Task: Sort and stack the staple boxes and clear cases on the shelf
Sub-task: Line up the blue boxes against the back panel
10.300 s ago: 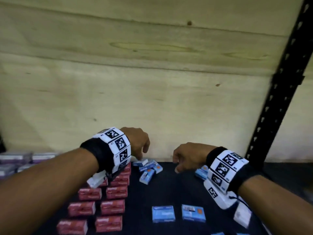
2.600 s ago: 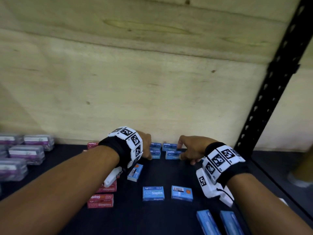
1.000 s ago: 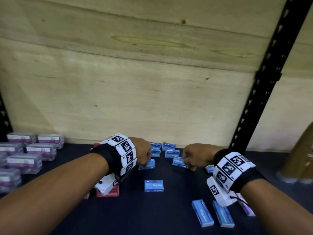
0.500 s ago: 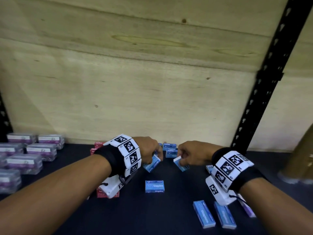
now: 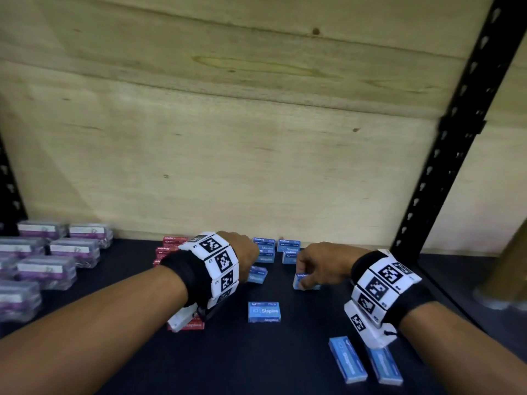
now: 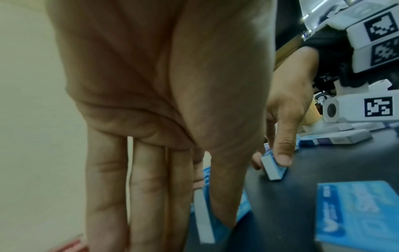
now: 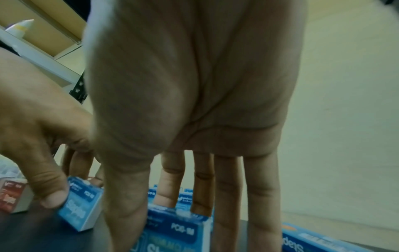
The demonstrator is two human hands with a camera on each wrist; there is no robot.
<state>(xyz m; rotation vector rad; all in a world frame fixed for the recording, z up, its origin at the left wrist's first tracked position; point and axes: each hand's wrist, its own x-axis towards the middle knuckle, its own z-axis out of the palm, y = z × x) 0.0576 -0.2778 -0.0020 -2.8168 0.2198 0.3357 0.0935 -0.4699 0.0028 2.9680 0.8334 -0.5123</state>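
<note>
The black shelf [image 5: 285, 363] is bounded at the far side by a plywood wall [image 5: 228, 155] and at the right by a black upright [image 5: 445, 155]. Seven clear cases [image 5: 47, 270] are counted at the left edge. Red staple boxes [image 5: 168, 249] are stacked far left of centre, partly hidden. Four stacked blue boxes [image 5: 289, 250] are seen against the wall; one lone blue box [image 5: 264, 311] lies flat in open room at centre, and two more [image 5: 365, 363] near right. A small blue box [image 5: 256, 275] is pinched by the left hand [image 5: 246, 256], another [image 5: 302, 280] by the right hand [image 5: 322, 266], both tilted at the shelf surface.
</note>
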